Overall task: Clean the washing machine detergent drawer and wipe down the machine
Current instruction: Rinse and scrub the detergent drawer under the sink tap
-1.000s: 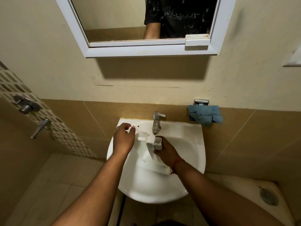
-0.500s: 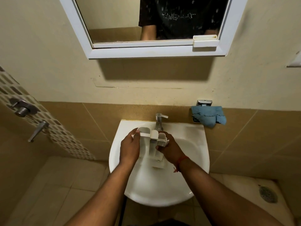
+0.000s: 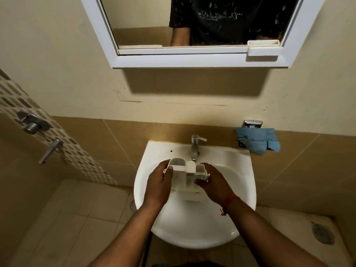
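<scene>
- The detergent drawer (image 3: 187, 173) is held over the sink (image 3: 238, 189), just below the tap (image 3: 195, 146), which stands at 12 o'clock from it. Its open compartments face up and toward the camera.
- Risk: wet plastic held only by its ends may slip and drop into the bowl, cracking a thin wall; soapy fingers would likely cause it.
- Risk: if the tap opens hard, water may splash out of the compartments over the rim onto the floor.
- The left hand (image 3: 159, 185) grips the drawer's 9 o'clock end, thumb laid on the front wall, fingers curled behind.
- The right hand (image 3: 212, 183) pinches the 3 o'clock end, thumb under the corner.
- Both forearms reach in from 6 o'clock and converge on the drawer.
- A blue cloth (image 3: 258, 141) hangs at 2 o'clock, well apart from the hands.
</scene>
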`<state>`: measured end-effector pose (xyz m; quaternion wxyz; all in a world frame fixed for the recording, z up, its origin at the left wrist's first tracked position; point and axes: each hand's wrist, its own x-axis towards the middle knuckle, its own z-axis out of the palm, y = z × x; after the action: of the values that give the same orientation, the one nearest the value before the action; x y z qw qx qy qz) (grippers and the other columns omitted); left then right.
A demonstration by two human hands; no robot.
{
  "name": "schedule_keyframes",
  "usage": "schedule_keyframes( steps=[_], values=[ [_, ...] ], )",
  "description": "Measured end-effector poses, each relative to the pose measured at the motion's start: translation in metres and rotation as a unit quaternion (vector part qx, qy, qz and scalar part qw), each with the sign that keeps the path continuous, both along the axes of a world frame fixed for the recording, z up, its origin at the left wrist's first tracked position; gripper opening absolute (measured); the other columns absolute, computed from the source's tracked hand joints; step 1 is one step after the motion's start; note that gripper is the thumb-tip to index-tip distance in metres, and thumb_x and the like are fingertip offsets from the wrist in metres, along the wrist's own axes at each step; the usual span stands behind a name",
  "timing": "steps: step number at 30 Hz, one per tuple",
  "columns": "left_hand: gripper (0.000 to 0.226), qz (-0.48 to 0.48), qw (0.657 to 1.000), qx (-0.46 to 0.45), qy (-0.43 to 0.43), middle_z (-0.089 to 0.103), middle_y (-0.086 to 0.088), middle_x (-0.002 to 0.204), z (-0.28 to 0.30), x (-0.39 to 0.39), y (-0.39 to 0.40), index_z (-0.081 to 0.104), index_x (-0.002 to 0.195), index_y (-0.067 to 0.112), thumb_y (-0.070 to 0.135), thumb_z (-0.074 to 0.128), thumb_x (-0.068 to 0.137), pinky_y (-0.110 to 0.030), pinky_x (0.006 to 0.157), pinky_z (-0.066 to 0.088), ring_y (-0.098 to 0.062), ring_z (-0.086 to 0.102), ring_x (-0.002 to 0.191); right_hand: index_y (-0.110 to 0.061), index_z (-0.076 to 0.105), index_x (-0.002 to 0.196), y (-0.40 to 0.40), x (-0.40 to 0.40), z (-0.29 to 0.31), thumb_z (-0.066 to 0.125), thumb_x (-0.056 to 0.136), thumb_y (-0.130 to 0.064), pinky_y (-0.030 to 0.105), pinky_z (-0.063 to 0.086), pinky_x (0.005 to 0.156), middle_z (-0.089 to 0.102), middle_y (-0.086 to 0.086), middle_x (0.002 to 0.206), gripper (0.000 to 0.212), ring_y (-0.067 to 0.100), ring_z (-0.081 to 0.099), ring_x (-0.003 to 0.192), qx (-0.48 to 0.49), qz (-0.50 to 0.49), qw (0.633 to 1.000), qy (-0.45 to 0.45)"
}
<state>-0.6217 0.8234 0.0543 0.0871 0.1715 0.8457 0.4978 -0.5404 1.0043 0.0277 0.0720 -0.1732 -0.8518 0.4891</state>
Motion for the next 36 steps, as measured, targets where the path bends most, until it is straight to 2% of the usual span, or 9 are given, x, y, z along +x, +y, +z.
schedule_keyframes(
  steps=[4,7,9,11,17,23,27,32,36],
  values=[
    [0.029,0.005,0.992,0.091,-0.088,0.069,0.019,0.109,-0.008,0.007,0.005,0.063,0.109,0.044,0.023,0.045,0.101,-0.030,0.089,0.050,-0.005,0.062,0.105,-0.020,0.058,0.122,0.005,0.011,0.000,0.074,0.084,-0.019,0.030,0.049,0.091,0.061,0.000,0.118,0.042,0.017,0.057,0.106,0.075,-0.004,0.997,0.009],
    [0.029,-0.010,0.993,0.101,-0.058,0.067,0.025,0.108,-0.006,0.016,0.006,0.061,0.112,0.041,0.023,0.044,0.096,-0.016,0.084,0.046,0.002,0.060,0.105,-0.023,0.057,0.122,0.003,0.025,-0.007,0.073,0.085,-0.021,0.029,0.050,0.089,0.061,-0.002,0.117,0.041,0.016,0.058,0.106,0.097,0.003,0.995,0.036],
    [0.028,-0.021,0.996,0.084,-0.036,0.066,0.025,0.109,-0.010,0.020,0.005,0.060,0.116,0.036,0.037,0.044,0.093,-0.011,0.080,0.044,0.000,0.061,0.105,-0.025,0.056,0.122,0.002,0.036,-0.015,0.074,0.085,-0.022,0.029,0.050,0.090,0.060,-0.005,0.118,0.042,0.014,0.057,0.107,0.108,0.001,0.993,0.054],
    [0.036,-0.040,0.998,0.051,-0.002,0.065,0.023,0.113,-0.013,0.025,0.003,0.058,0.121,0.033,0.051,0.043,0.093,-0.014,0.083,0.047,-0.001,0.060,0.107,-0.025,0.057,0.123,0.002,0.045,-0.020,0.074,0.085,-0.021,0.030,0.050,0.094,0.061,-0.007,0.119,0.042,0.012,0.057,0.110,0.102,-0.007,0.992,0.073],
    [0.046,-0.110,0.989,0.009,0.097,0.054,0.015,0.130,-0.019,0.049,-0.009,0.050,0.133,0.023,0.050,0.043,0.097,-0.030,0.099,0.046,-0.011,0.054,0.123,-0.018,0.058,0.125,0.007,0.067,-0.034,0.073,0.086,-0.018,0.036,0.050,0.096,0.060,-0.006,0.122,0.042,0.010,0.057,0.115,0.093,0.000,0.990,0.107],
    [0.057,-0.116,0.979,-0.046,0.163,0.045,0.010,0.144,-0.029,0.065,-0.019,0.042,0.140,0.022,0.057,0.041,0.095,-0.025,0.112,0.032,-0.012,0.039,0.137,-0.023,0.054,0.131,0.010,0.077,-0.037,0.070,0.084,-0.002,0.028,0.047,0.102,0.057,-0.008,0.128,0.054,0.005,0.054,0.120,0.098,0.027,0.986,0.134],
    [0.060,-0.092,0.979,-0.066,0.171,0.041,0.010,0.146,-0.029,0.076,-0.021,0.038,0.142,0.022,0.059,0.039,0.095,-0.018,0.113,0.025,-0.013,0.035,0.138,-0.022,0.054,0.133,0.011,0.069,-0.038,0.068,0.086,0.000,0.030,0.044,0.106,0.056,-0.008,0.134,0.054,0.006,0.052,0.126,0.091,0.059,0.985,0.137],
    [0.075,-0.084,0.982,-0.095,0.138,0.024,0.024,0.153,-0.029,0.082,-0.023,0.022,0.150,0.032,0.069,0.044,0.089,-0.016,0.114,0.021,-0.007,0.022,0.144,-0.021,0.055,0.133,0.021,0.052,-0.032,0.066,0.083,0.005,0.026,0.038,0.111,0.053,-0.009,0.137,0.057,0.008,0.049,0.129,0.108,0.095,0.978,0.151],
    [0.101,-0.102,0.986,-0.088,0.099,0.018,0.015,0.158,-0.031,0.083,-0.037,0.017,0.154,0.029,0.080,0.055,0.075,-0.036,0.116,0.030,-0.011,0.019,0.147,-0.021,0.058,0.130,0.035,0.040,-0.024,0.067,0.084,0.000,0.022,0.042,0.105,0.056,-0.012,0.132,0.051,0.001,0.051,0.125,0.098,0.146,0.973,0.151]
  ],
)
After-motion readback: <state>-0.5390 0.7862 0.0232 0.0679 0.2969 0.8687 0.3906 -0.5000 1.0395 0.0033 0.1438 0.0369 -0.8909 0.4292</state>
